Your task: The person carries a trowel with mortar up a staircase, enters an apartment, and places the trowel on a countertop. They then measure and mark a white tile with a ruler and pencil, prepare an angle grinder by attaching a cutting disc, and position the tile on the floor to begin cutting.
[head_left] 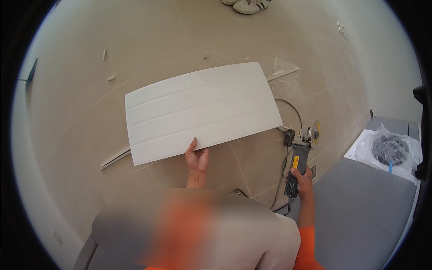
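A white rectangular panel (202,112) with faint lengthwise ridges spreads out in front of me above the floor. My left hand (197,158) grips its near edge, thumb on top and the other fingers underneath, mostly hidden. To the right of the panel, my right hand (303,180) is wrapped round the grey body of an angle grinder (300,157). The grinder's disc (316,134) points up and away, apart from the panel. Whether the disc spins I cannot tell. A black cord (285,171) runs beside the tool.
A metal strip (115,159) shows at the panel's left, and a pale strip (284,74) with broken scraps lies beyond its far right corner. On a grey surface at right sits a plastic-wrapped black coil (390,149). A person's shoes (247,5) stand at the far edge.
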`<state>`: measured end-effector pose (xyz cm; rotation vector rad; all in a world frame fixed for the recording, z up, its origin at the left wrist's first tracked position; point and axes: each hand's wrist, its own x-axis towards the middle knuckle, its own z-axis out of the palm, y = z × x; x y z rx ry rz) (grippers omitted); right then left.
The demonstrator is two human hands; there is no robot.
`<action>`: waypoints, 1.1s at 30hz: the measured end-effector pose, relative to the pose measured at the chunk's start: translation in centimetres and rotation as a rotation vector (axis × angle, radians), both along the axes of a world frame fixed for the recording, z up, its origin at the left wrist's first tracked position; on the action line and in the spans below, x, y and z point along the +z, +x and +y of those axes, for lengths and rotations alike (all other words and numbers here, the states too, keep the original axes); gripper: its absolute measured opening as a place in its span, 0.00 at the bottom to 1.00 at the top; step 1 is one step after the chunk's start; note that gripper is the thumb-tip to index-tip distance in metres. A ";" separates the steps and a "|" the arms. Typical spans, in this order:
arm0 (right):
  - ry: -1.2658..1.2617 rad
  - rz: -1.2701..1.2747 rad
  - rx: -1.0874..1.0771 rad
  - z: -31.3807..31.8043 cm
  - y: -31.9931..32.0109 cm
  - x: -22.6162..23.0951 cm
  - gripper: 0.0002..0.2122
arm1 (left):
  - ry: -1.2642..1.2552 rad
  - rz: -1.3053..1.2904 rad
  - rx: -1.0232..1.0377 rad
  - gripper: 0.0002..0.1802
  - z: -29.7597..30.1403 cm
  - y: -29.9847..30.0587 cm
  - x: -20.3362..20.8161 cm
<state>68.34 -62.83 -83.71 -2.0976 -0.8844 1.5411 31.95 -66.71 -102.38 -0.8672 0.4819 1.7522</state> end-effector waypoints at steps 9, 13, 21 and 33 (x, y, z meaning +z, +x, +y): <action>0.091 0.062 -0.057 1.3 3.9 -4.2 0.19 | 0.113 -0.035 0.018 0.22 3.2 2.4 -7.6; 0.131 0.064 -0.082 1.0 4.2 -5.9 0.19 | 0.144 -0.094 0.055 0.21 3.1 2.2 -9.2; 0.218 0.097 -0.089 0.5 3.6 -7.3 0.20 | 0.157 -0.166 0.022 0.19 2.5 3.7 -10.4; 0.321 0.256 0.048 -3.7 -2.4 -9.6 0.23 | 0.011 -0.006 -0.360 0.28 -0.4 7.1 -7.8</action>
